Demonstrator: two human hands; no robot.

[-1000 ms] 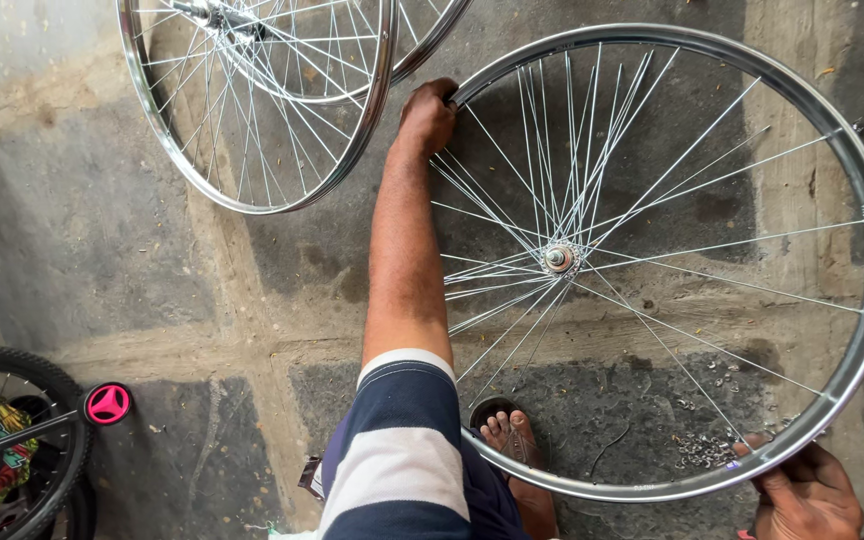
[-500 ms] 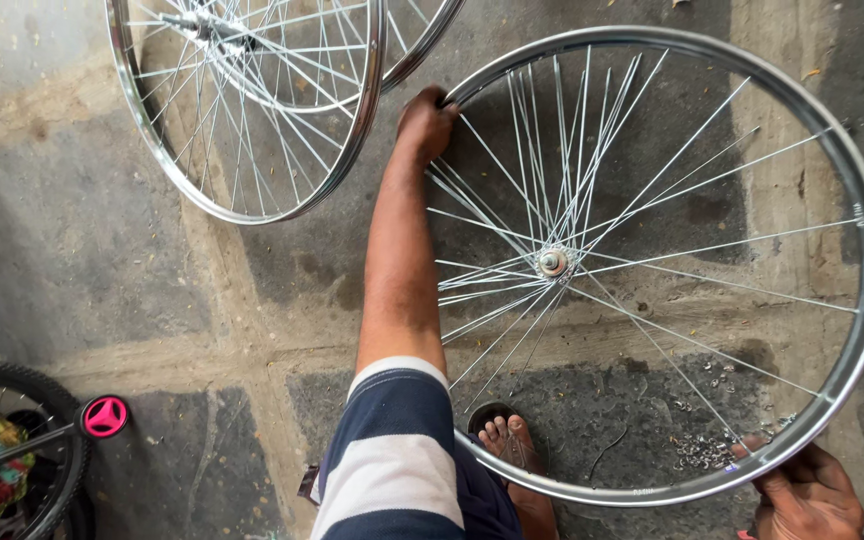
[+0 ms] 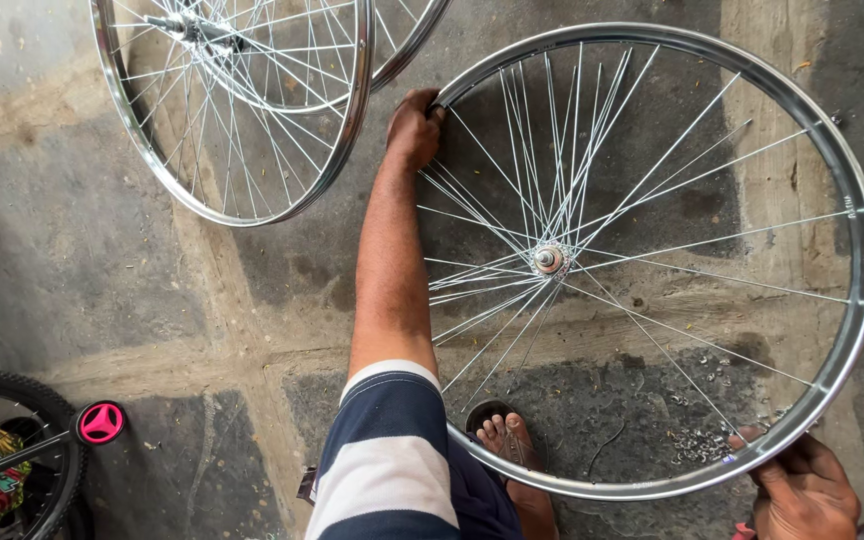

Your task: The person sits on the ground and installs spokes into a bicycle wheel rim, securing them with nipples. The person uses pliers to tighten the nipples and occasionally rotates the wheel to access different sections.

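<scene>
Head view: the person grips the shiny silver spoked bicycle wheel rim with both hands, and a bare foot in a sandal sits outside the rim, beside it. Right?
Not quite. In the head view the left hand and right hand do grip the shiny silver spoked bicycle wheel rim, but the bare foot in a sandal sits inside the rim, seen through the spokes near its lower edge, not outside it.

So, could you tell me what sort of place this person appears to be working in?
Probably a bicycle repair or wheel-building workshop. The left hand and right hand grip a bare spoked rim over a rough concrete floor, more spoked wheels stand nearby, and a tyred bicycle wheel shows at the corner.
</scene>
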